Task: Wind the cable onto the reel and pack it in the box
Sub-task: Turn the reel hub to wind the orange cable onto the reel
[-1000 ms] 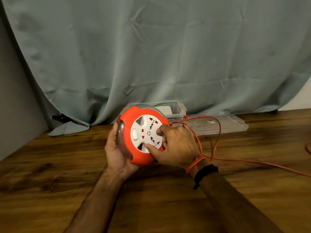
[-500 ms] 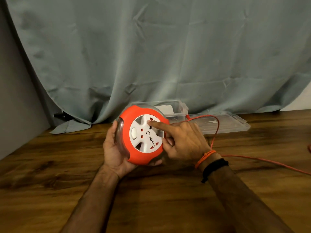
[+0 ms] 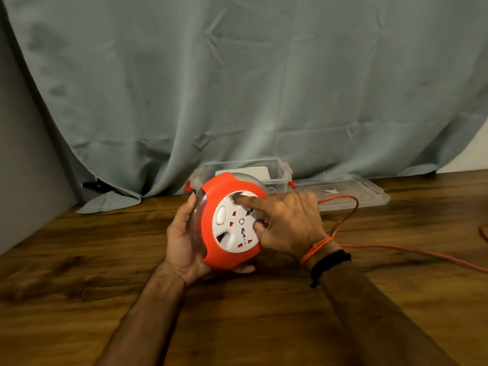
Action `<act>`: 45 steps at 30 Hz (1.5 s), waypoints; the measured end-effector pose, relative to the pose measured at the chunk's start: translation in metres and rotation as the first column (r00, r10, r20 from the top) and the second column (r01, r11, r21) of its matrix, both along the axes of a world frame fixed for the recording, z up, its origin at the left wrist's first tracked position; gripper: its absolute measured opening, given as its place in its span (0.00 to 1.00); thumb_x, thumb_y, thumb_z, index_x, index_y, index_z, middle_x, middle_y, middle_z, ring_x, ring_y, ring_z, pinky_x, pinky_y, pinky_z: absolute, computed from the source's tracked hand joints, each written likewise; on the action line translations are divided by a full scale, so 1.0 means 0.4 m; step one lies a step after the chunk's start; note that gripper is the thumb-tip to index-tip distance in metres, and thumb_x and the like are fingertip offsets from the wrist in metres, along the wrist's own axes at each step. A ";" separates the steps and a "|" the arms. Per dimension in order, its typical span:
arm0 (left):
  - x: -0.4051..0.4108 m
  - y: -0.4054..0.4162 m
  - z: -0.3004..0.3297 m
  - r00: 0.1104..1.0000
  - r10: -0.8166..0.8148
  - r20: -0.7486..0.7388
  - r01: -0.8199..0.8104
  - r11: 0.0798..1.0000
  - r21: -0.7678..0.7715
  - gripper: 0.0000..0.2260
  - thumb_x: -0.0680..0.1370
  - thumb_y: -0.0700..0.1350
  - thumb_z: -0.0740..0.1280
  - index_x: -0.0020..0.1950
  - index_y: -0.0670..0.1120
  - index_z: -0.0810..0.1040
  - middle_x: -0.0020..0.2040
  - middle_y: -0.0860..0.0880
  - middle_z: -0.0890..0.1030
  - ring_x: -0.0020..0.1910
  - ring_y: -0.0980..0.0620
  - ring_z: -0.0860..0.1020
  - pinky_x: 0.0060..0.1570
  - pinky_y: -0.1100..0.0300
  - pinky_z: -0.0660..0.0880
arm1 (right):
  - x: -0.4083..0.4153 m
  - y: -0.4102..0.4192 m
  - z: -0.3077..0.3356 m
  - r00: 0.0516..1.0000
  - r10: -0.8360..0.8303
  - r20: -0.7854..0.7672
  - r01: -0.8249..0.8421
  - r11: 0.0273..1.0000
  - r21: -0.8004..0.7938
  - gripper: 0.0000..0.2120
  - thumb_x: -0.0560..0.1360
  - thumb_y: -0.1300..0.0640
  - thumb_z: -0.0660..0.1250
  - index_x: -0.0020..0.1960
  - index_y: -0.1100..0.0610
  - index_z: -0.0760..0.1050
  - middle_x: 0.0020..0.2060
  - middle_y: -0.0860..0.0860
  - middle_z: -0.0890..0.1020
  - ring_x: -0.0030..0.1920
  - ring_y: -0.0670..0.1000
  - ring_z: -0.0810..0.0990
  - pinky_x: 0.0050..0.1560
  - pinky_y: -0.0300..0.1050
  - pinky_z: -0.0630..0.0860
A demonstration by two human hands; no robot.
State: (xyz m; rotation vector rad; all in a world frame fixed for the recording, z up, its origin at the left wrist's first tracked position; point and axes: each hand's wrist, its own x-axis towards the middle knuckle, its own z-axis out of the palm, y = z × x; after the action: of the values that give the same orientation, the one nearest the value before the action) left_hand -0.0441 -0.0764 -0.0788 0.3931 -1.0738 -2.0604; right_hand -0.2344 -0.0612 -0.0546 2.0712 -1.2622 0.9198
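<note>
**Winding the cable: reel held on edge, finger on the dial**

Starting at the left, my left hand [image 3: 184,233] is the holding grip: palm and fingers are curled round the clear back and underside of the reel [image 3: 229,223], with a fingertip showing under its lower edge. The reel is off the table [image 3: 79,286], tilted so its white socket face [image 3: 235,225] looks up and toward me, the orange housing ringing it.

Directly right of that face is my right hand [image 3: 287,220]. Its forefinger is stretched out straight with the tip pressed at the upper rim of the white face; the thumb touches the face lower down, and the other fingers are loosely folded and hold nothing that I can see. So this grip is not clamped on anything; it pushes.

The relation that matters: the reel's spin axis points out of the white face toward me, and my forefinger sits off that axis, near the rim, so a circling push should turn the dial. The right hand is the nearer one for that.

Further right, the orange cable [image 3: 396,249] loops up behind my right wrist and trails across the table out of view, so I judge much is left to wind.

Behind the reel, against the curtain [image 3: 237,88], stands the clear box [image 3: 280,173], open, its lid [image 3: 369,196] lying flat just to its right.
</note>
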 end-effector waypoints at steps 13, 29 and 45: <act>-0.042 0.000 0.008 0.894 0.393 -0.217 -0.407 0.913 -0.021 0.27 0.75 0.60 0.59 0.62 0.43 0.81 0.60 0.38 0.82 0.58 0.38 0.81 0.57 0.40 0.77 | 0.084 0.043 0.001 0.935 -0.296 0.197 0.258 0.945 0.200 0.31 0.64 0.26 0.61 0.46 0.53 0.80 0.39 0.55 0.83 0.45 0.58 0.81 0.47 0.47 0.72; -0.059 0.000 0.005 0.830 0.527 -0.185 -0.543 0.838 -0.050 0.25 0.75 0.59 0.60 0.62 0.43 0.81 0.57 0.39 0.84 0.57 0.40 0.82 0.56 0.46 0.79 | 0.116 0.007 -0.050 0.662 -0.217 0.717 -0.235 0.849 0.474 0.28 0.69 0.30 0.65 0.28 0.54 0.75 0.28 0.47 0.82 0.33 0.45 0.81 0.32 0.37 0.78; -0.011 0.004 0.010 0.958 0.220 -0.182 -0.224 0.975 -0.002 0.31 0.76 0.68 0.53 0.63 0.50 0.81 0.63 0.38 0.81 0.58 0.34 0.81 0.50 0.27 0.74 | 0.018 0.011 0.007 0.983 0.053 0.176 -0.076 0.989 0.125 0.29 0.65 0.38 0.71 0.62 0.51 0.74 0.34 0.51 0.82 0.40 0.57 0.82 0.51 0.50 0.76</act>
State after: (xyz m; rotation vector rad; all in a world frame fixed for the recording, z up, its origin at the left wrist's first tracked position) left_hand -0.0487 -0.0747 -0.0749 0.2945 -0.9004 -1.8442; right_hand -0.2271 -0.0569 -0.0519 2.1842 -1.3847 1.0918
